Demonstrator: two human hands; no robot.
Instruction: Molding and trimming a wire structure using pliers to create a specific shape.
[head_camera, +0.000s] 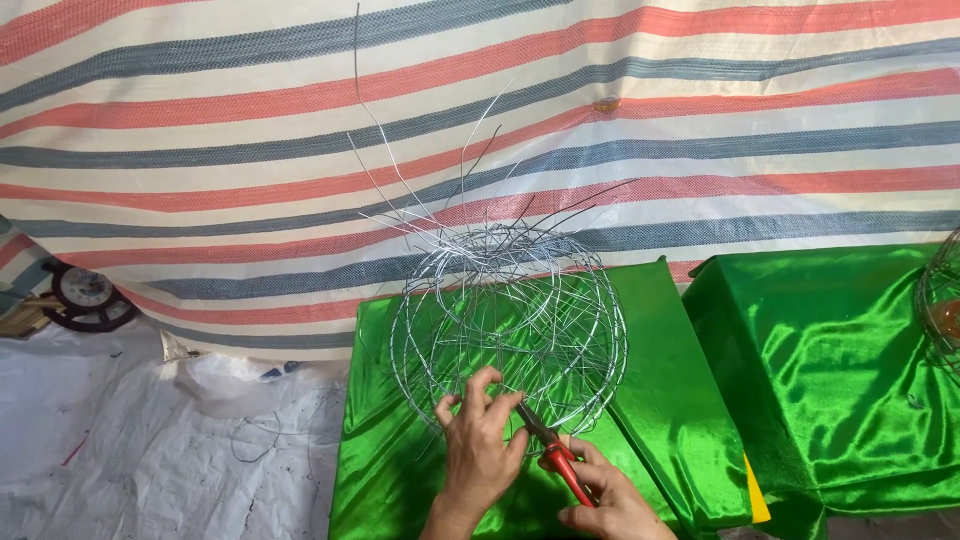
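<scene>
My left hand (480, 445) pinches the wire frame (508, 330); my right hand (605, 500) grips red pliers (555, 455) at its wires.

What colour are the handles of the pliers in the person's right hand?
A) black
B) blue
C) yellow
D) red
D: the right hand grips pliers with red handles, their tip at the round wire frame, which the left hand touches over the green cloth.
</scene>
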